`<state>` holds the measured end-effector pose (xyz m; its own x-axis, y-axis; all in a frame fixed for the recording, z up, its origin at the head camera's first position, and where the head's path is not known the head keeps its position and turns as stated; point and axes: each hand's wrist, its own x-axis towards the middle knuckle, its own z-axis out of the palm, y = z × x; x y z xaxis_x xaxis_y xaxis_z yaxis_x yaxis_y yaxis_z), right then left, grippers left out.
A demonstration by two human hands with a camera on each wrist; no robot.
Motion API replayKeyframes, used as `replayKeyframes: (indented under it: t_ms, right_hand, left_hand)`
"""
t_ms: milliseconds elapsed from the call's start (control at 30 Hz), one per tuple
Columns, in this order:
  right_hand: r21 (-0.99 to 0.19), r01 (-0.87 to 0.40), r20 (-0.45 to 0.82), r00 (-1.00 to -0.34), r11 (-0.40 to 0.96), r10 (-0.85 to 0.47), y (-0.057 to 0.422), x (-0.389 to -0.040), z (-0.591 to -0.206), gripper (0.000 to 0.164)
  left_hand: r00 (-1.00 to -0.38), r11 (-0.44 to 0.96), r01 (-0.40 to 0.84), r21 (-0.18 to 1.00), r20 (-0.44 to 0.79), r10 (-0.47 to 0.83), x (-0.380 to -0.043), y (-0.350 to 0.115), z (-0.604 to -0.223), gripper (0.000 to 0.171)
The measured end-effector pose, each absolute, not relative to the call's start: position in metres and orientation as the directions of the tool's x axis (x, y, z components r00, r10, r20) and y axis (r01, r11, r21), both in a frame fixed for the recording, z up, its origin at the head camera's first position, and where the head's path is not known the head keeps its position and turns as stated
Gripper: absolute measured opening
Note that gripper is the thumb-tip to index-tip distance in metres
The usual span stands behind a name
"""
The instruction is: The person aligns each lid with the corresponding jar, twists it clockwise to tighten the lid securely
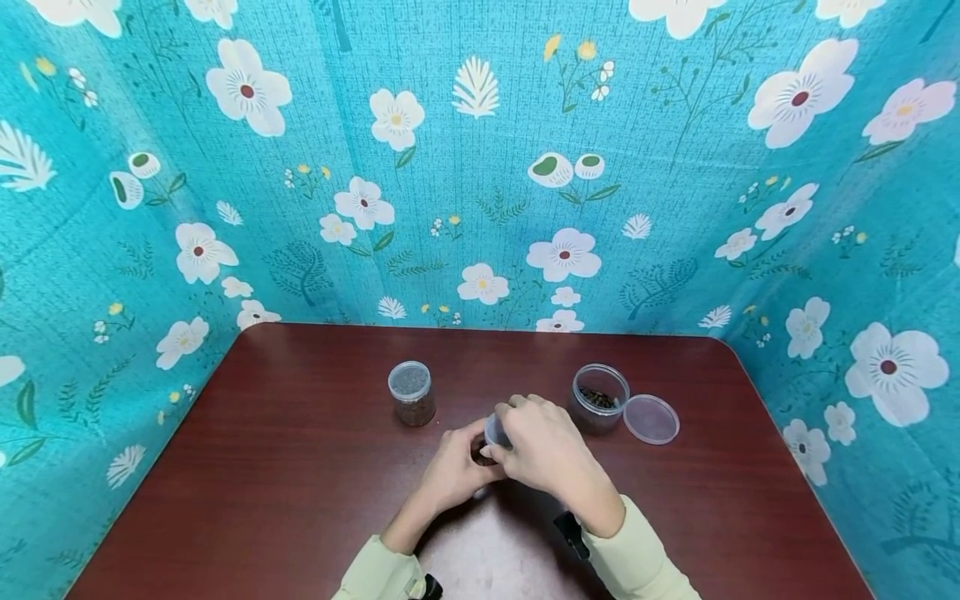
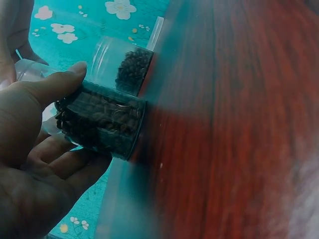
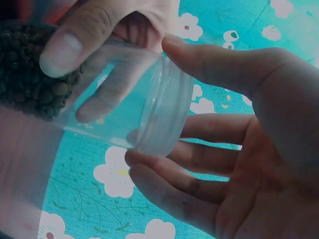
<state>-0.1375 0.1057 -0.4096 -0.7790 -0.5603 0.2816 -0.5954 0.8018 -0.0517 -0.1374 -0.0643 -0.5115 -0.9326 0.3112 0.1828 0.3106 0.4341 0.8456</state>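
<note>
My left hand (image 1: pixel 457 471) grips a clear plastic jar (image 2: pixel 102 119) by its side, thumb on one side and fingers on the other. Dark brown beans (image 3: pixel 35 74) fill its lower part. At the top, my right hand (image 1: pixel 536 442) holds the translucent lid (image 3: pixel 172 109) by its rim with thumb and fingertips. The lid sits on the jar's mouth in the right wrist view. From the head, my hands hide most of this jar.
A lidded jar (image 1: pixel 412 396) with brown contents stands at the back left of the table (image 1: pixel 300 467). To the right stands an uncovered jar (image 1: pixel 597 408) with dark contents, a loose clear lid (image 1: pixel 652 419) beside it. A flowered curtain (image 1: pixel 480 167) hangs behind.
</note>
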Motion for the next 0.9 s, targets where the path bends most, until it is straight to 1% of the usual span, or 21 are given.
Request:
replayKeyframes:
  t_ms: [300,500,600,667,800,900]
  right_hand:
    - [-0.033,-0.559,0.323,-0.791,0.829,-0.52,0.098,-0.132,-0.415,0.038]
    - [-0.094,-0.515,0.341,-0.821,0.852,-0.459,0.092,-0.129,-0.416,0.038]
    - [-0.121,-0.491,0.313,-0.843,0.862,-0.437,0.091,-0.129,-0.414,0.039]
    - [-0.118,-0.489,0.29,-0.849,0.864,-0.441,0.092,-0.13,-0.413,0.041]
    - [-0.124,-0.511,0.24,-0.848,0.851,-0.474,0.097,-0.133,-0.411,0.047]
    - [-0.173,-0.512,0.187,-0.856,0.841,-0.483,0.102,-0.138,-0.409,0.05]
  left_hand:
    - [-0.928,0.47,0.349,0.811,0.228,0.294,-0.136,-0.066,-0.517,0.04]
    - [-0.933,0.491,0.342,0.801,0.228,0.278,-0.136,-0.066,-0.518,0.037]
    - [-0.94,0.493,0.318,0.81,0.2,0.277,-0.137,-0.066,-0.518,0.037]
    - [-0.944,0.488,0.298,0.821,0.176,0.28,-0.137,-0.067,-0.518,0.039]
    - [-0.945,0.463,0.28,0.841,0.155,0.288,-0.137,-0.068,-0.518,0.045]
    - [-0.945,0.43,0.25,0.868,0.123,0.302,-0.138,-0.068,-0.518,0.053]
